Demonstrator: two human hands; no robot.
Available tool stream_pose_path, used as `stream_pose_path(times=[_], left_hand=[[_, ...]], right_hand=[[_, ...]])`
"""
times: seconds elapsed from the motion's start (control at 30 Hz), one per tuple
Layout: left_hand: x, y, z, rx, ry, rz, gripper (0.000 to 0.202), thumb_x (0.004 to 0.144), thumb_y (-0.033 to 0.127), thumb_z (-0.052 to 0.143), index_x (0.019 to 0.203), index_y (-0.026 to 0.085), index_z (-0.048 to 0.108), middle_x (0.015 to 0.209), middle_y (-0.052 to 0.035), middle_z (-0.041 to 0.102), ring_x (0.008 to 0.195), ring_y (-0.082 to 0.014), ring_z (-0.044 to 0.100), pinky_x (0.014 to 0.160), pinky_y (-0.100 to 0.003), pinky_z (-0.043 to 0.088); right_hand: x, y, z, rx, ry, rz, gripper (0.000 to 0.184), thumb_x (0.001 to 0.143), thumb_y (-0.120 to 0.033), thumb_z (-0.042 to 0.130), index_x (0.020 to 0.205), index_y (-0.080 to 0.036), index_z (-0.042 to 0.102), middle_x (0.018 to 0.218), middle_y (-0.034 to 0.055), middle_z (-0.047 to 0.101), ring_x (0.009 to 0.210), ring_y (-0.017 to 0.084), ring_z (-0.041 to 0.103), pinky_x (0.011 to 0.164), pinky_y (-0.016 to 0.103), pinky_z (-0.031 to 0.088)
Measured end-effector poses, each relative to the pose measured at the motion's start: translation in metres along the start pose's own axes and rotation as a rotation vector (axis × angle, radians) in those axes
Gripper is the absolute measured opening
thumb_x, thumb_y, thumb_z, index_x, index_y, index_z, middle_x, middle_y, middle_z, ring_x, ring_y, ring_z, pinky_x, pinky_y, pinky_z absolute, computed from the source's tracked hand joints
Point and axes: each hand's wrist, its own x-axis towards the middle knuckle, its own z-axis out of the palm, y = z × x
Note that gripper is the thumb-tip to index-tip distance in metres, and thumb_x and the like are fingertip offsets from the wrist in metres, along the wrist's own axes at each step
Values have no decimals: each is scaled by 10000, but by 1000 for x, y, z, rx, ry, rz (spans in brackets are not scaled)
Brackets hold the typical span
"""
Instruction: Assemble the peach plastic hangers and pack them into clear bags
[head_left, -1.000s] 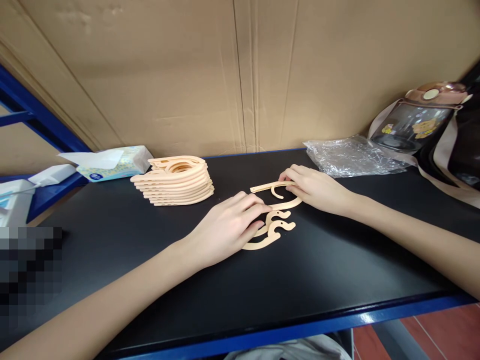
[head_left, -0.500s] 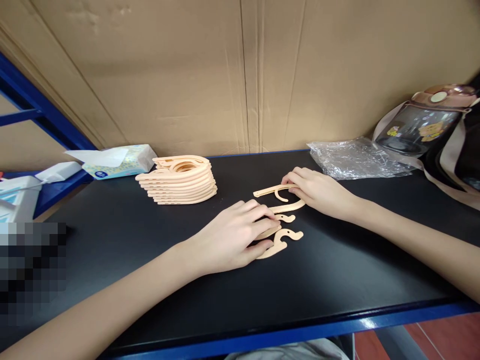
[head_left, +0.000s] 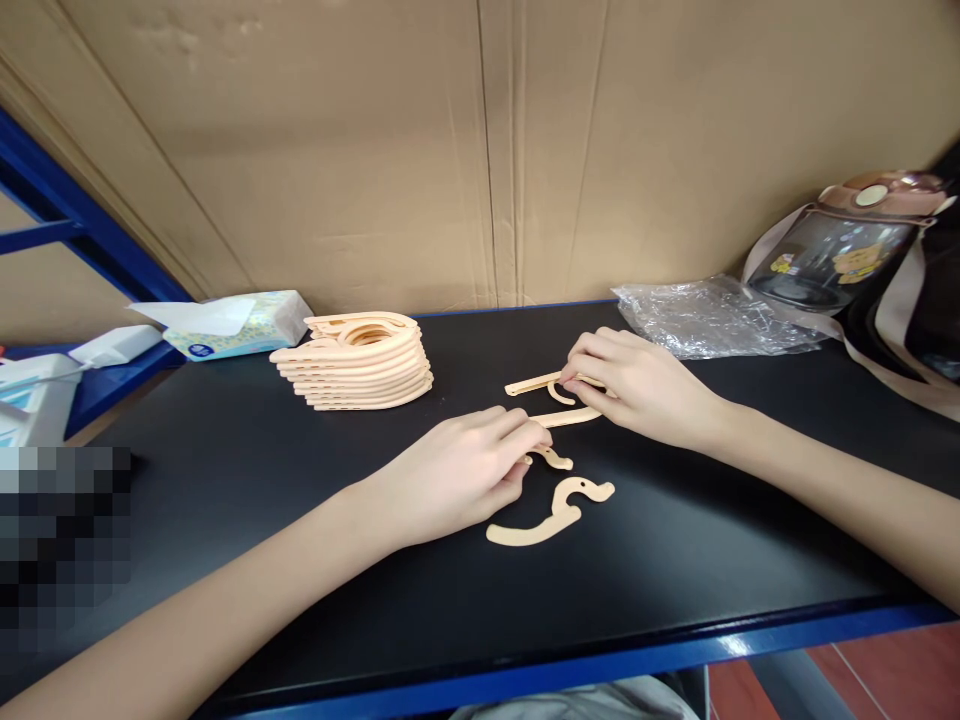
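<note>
Curved cream plastic pieces that look like folding-hanger parts lie on the black table [head_left: 420, 610]. My left hand [head_left: 472, 470] is closed on one hooked hanger arm [head_left: 556, 460], whose hooked end sticks out past the fingers. Just nearer to me, a second hooked hanger arm [head_left: 529, 535] lies loose and flat. My right hand [head_left: 637, 385] pinches a U-shaped hanger frame [head_left: 562, 418] with a small curved hook inside it, and covers its right bend. At the left stands a neat stack of cream folded hangers [head_left: 356, 365], several high.
A tissue pack [head_left: 240, 322] is behind the stack at the left. A crumpled clear plastic bag [head_left: 690, 315] and a strapped water bottle [head_left: 836, 250] stand at the back right. Cardboard [head_left: 360, 150] walls the back edge; blue frame bars [head_left: 45, 235] rise at left.
My left hand has let go of the nearer hanger arm, which now lies fully in view closer to me. The right hand's fingers have curled further over the hanger frame.
</note>
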Motion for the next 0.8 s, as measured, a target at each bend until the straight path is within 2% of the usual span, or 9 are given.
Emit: stream_pose_path(times=[0.1, 0.2, 0.33, 0.43, 0.5, 0.6, 0.8], left_hand=[[0, -3, -2, 28, 76, -47, 222, 944, 92, 430, 1117, 169, 546, 945, -27, 640, 837, -184, 591, 740, -301, 447], [0, -8, -3, 27, 118, -132, 246, 960, 89, 382, 1120, 185, 543, 977, -27, 625, 843, -182, 585, 735, -304, 441], [-1, -18, -3, 4, 98, -291, 264, 976, 127, 339, 1166, 194, 510, 1005, -32, 570, 788, -173, 572, 672, -295, 444], [-1, -23, -3, -12, 70, -404, 261, 1001, 181, 296, 1161, 219, 498, 968, -10, 557, 733, -168, 573, 620, -290, 429], [1, -23, -3, -9, 54, -461, 260, 1028, 280, 285, 1155, 238, 507, 955, -1, 562, 753, -176, 593, 630, -294, 433], [1, -21, -3, -2, 15, -494, 281, 1023, 415, 334, 1150, 244, 517, 977, -2, 579, 810, -193, 617, 686, -309, 449], [-1, -20, -1, -37, -18, -440, 226, 1024, 371, 323, 1050, 230, 497, 1017, 2, 581, 773, -176, 610, 660, -290, 432]], right_hand=[[0, -5, -3, 22, -35, -50, 269, 993, -266, 433, 877, -165, 654, 829, 44, 618, 755, 182, 523, 719, 320, 404], [-2, -7, -4, 73, -106, -82, 245, 980, -321, 483, 882, -172, 652, 814, 31, 612, 758, 179, 536, 706, 313, 408], [-5, -5, -1, 132, -175, -108, 237, 956, -383, 531, 911, -189, 659, 898, 27, 622, 829, 183, 571, 746, 319, 429], [-6, -6, 0, 141, -180, -107, 208, 972, -318, 507, 913, -183, 653, 933, 27, 621, 834, 177, 587, 763, 321, 441], [-6, -8, -1, 139, -188, -91, 212, 984, -289, 480, 911, -171, 641, 941, 32, 620, 838, 174, 603, 751, 314, 451], [-5, -12, -2, 117, -190, -64, 220, 993, -275, 457, 898, -160, 618, 927, 40, 615, 854, 175, 625, 688, 288, 454], [-6, -17, -2, 34, -150, -67, 216, 1004, -264, 420, 906, -156, 580, 917, 51, 614, 734, 163, 623, 596, 276, 428]])
